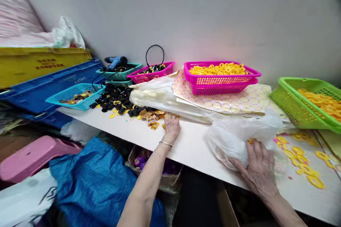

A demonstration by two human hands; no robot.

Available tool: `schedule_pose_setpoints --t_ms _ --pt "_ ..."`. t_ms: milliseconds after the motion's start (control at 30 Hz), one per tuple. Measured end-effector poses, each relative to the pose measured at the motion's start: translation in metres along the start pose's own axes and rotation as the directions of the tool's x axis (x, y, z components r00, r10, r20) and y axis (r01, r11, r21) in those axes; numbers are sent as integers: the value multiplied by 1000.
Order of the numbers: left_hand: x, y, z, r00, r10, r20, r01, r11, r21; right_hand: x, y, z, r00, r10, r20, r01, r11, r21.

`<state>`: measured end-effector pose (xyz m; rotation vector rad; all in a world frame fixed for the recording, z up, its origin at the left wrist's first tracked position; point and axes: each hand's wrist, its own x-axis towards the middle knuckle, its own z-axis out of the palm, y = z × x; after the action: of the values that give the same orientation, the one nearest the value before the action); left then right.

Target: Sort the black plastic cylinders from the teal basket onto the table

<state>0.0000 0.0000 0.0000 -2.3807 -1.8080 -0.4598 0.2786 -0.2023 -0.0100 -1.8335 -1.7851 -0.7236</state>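
Note:
My left hand (172,126) reaches onto the white table (191,145), fingers curled down by a small heap of orange packets (152,117); what it holds, if anything, is hidden. A bracelet circles that wrist. My right hand (259,168) lies on a crumpled clear plastic bag (239,138) and grips it. Loose yellow rings (301,156) are scattered on the table just right of that hand.
A pink basket of yellow rings (221,76) sits on printed sheets (239,101). A green basket (309,103) is at the right. Black parts (114,99), a teal basket (76,95), blue crates (53,81) and a pink stool (32,156) lie left.

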Motion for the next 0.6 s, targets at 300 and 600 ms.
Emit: schedule_pose_setpoints --t_ms 300,600 --pt "-54 7 3 992 58 -111 -73 988 -139 -25 9 3 998 -55 -15 52 992 -118" --pt "-59 0 20 976 26 -215 -77 970 -231 -36 6 16 1000 -4 3 4 992 -124"
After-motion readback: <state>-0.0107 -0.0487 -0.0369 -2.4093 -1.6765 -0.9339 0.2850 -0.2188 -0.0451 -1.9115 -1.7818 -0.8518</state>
